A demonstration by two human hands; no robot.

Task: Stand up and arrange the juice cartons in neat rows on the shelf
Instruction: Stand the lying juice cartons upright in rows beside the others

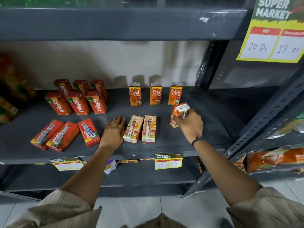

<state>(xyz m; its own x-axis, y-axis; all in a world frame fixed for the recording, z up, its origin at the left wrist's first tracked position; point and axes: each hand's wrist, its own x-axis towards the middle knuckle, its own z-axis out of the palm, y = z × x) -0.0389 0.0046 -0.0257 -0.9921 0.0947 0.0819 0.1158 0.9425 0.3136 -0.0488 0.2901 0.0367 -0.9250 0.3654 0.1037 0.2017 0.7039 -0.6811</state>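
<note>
On the dark grey shelf (pixel 172 142) three orange Real cartons (pixel 156 93) stand upright in a row at the back. Two more Real cartons (pixel 140 129) lie flat near the front, straws facing up. My right hand (pixel 189 124) is shut on another Real carton (pixel 180 111), held tilted just above the shelf, right of the flat pair. My left hand (pixel 115 130) rests flat and open on the shelf, touching the left flat carton. Several red Maaza cartons (pixel 79 97) stand at the back left; three red Maaza cartons (pixel 64 134) lie flat in front of them.
The upper shelf (pixel 115 23) hangs low overhead. A slotted upright post (pixel 266 117) bounds the right side. Price tags (pixel 168 162) hang on the shelf's front edge. Snack packets (pixel 271 158) fill the neighbouring rack at right; blurred packs sit at far left.
</note>
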